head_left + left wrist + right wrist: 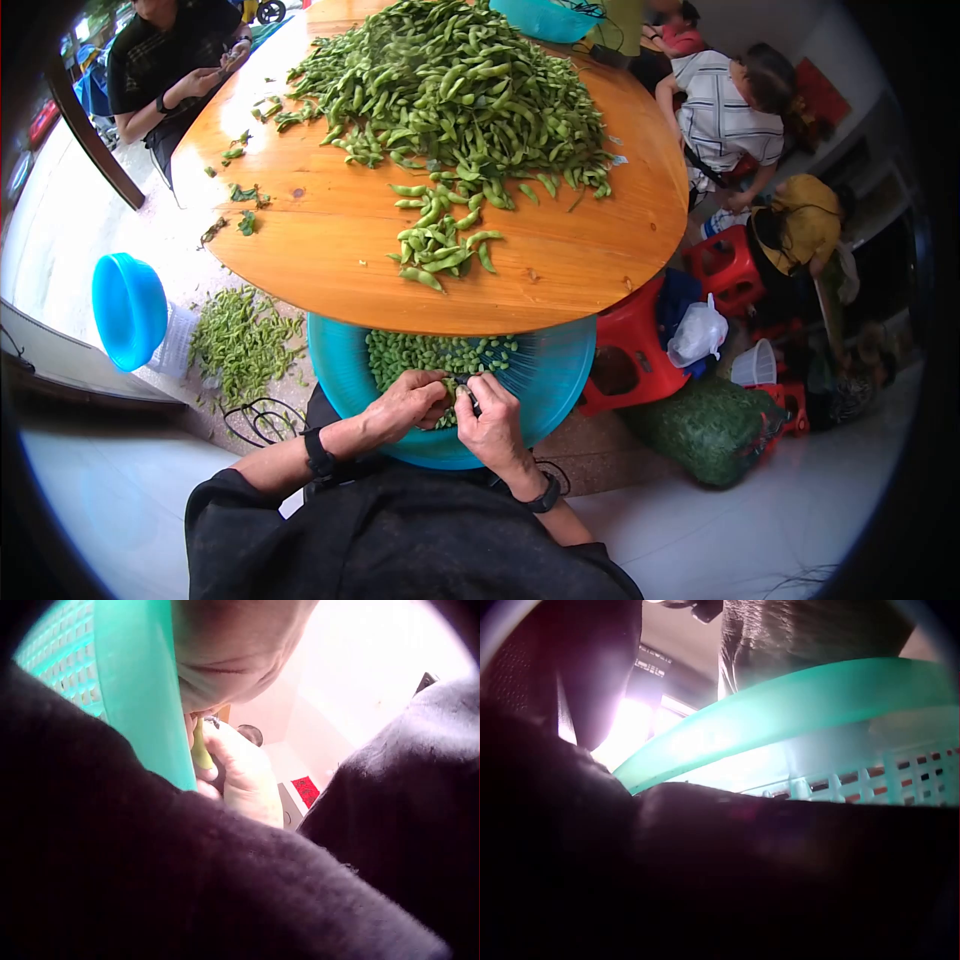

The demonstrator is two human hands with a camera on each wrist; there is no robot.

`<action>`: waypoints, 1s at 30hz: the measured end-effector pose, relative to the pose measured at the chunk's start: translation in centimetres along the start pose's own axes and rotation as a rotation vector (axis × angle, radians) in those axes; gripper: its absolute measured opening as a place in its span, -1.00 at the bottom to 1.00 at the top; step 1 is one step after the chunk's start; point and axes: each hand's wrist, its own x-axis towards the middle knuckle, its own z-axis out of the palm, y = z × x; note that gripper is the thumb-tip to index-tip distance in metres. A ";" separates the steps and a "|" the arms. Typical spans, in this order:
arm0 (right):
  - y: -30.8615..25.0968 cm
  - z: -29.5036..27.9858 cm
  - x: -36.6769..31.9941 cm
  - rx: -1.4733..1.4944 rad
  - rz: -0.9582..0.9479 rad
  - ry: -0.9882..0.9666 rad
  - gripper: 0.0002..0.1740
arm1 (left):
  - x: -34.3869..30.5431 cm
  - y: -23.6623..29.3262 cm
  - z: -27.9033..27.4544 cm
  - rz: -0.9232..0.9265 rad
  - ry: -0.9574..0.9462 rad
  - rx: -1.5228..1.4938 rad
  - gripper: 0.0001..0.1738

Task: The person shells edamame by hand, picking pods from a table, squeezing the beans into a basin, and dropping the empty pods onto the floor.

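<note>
Head view: both hands meet over the near rim of the teal basket [556,372], on the lap under the table [300,225] edge. Left hand [409,399] has its fingers curled tight, pinching one pod [199,747]. Left wrist view shows the pod's long axis about upright in frame, lower end hidden. Right hand [491,421] is curled round a small dark item [470,405], thumb against the pod. Loose pods [430,352] lie in the basket just beyond.
</note>
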 end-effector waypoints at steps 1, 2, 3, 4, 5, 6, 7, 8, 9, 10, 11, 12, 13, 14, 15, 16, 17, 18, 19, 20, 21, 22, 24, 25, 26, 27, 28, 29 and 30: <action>0.1 -0.1 0.0 0.008 -0.001 -0.008 -0.92 | 0.1 0.0 0.0 0.001 0.011 -0.004 -0.93; 0.3 -0.3 0.1 0.014 0.039 -0.037 -0.94 | 0.2 -0.1 0.0 0.008 -0.018 -0.013 -0.91; 0.5 -0.5 0.2 0.021 0.077 -0.069 -0.94 | 0.3 -0.3 -0.1 0.017 -0.044 -0.024 -0.88; 0.4 -0.8 0.4 0.048 0.117 -0.083 -0.95 | 0.2 -0.4 -0.2 0.014 -0.008 -0.035 -0.86; 0.4 -1.0 0.4 0.064 0.146 -0.096 -0.93 | 0.1 -0.3 -0.3 0.019 0.010 -0.039 -0.86; 1.0 -1.0 0.1 0.165 0.270 -0.113 -0.91 | 0.0 0.1 -0.5 0.088 -0.049 0.148 -0.81; 1.4 -1.0 -0.2 0.263 0.397 -0.128 -0.89 | -0.2 0.2 -0.7 0.153 -0.110 0.337 -0.76; 1.6 -1.2 -0.5 0.377 0.461 -0.100 -0.86 | -0.1 -0.1 -1.3 0.202 -0.117 0.401 -0.65; 1.4 -1.3 -0.5 0.427 0.461 -0.059 -0.84 | -0.2 -0.2 -1.3 0.201 -0.111 0.399 -0.65; 1.2 -1.6 -0.4 0.458 0.463 -0.068 -0.83 | -0.3 -0.2 -1.2 0.223 -0.061 0.379 -0.60; 1.0 -1.8 -0.4 0.489 0.466 -0.075 -0.81 | -0.4 -0.3 -1.1 0.244 -0.014 0.359 -0.55; 0.5 -2.0 -0.3 0.489 0.468 -0.078 -0.81 | -0.2 -0.1 -1.5 0.187 -0.045 0.428 -0.53; -0.1 -2.1 -0.1 0.544 0.496 -0.060 -0.82 | -0.1 -0.2 -1.5 0.187 -0.042 0.425 -0.53; -0.3 -2.1 0.0 0.599 0.524 -0.042 -0.82 | 0.1 -0.2 -1.4 0.132 -0.123 0.390 -0.56; 0.1 -2.0 -0.1 0.600 0.525 -0.044 -0.82 | 0.3 -0.3 -1.2 0.077 -0.204 0.356 -0.60; 1.0 -1.9 -0.3 0.478 0.455 -0.015 -0.85 | 0.2 -0.4 -0.8 0.076 -0.198 0.231 -0.68; 1.5 -1.8 -0.5 0.354 0.385 0.014 -0.87 | 0.3 -0.4 -0.5 0.075 -0.198 0.231 -0.68; 1.3 -1.8 -0.3 0.354 0.385 0.015 -0.87 | 0.4 -0.4 -0.3 0.111 -0.211 0.187 -0.71; 0.8 -1.7 0.1 0.222 0.272 0.038 -0.88 | 0.5 -0.5 -0.1 0.147 -0.224 0.143 -0.74; 0.3 -1.7 0.4 0.092 0.159 0.060 -0.88 | 0.6 -0.5 0.1 0.147 -0.223 0.142 -0.74; 0.0 -1.8 0.7 0.092 0.159 0.060 -0.88 | 0.7 -0.5 0.2 0.175 -0.200 0.066 -0.75; -0.2 -2.0 0.9 0.040 0.164 0.074 -0.89 | 0.7 -0.5 0.3 0.203 -0.177 -0.010 -0.74; 0.4 -2.3 0.9 -0.109 0.176 0.085 -0.89 | 0.4 0.0 0.4 0.216 -0.107 0.076 -0.74; 0.7 -2.7 0.6 -0.109 0.177 0.084 -0.89 | 0.2 0.2 0.3 0.229 -0.036 0.161 -0.74; 0.8 -3.0 0.4 -0.097 0.224 0.035 -0.90 | 0.1 0.2 0.1 0.229 -0.034 0.161 -0.74; 0.9 -3.3 0.0 -0.085 0.271 -0.015 -0.90 | -0.1 0.2 -0.1 0.244 -0.038 0.172 -0.76; 1.4 -3.2 -0.5 0.036 0.376 -0.064 -0.83 | -0.1 0.2 -0.2 0.258 -0.043 0.182 -0.77; 1.6 -3.3 -0.9 0.036 0.377 -0.064 -0.83 | -0.1 0.0 -0.2 0.257 -0.043 0.182 -0.77; 0.3 -3.8 -0.7 0.310 0.527 -0.126 -0.80 | 0.0 -0.1 0.0 0.310 -0.038 0.198 -0.78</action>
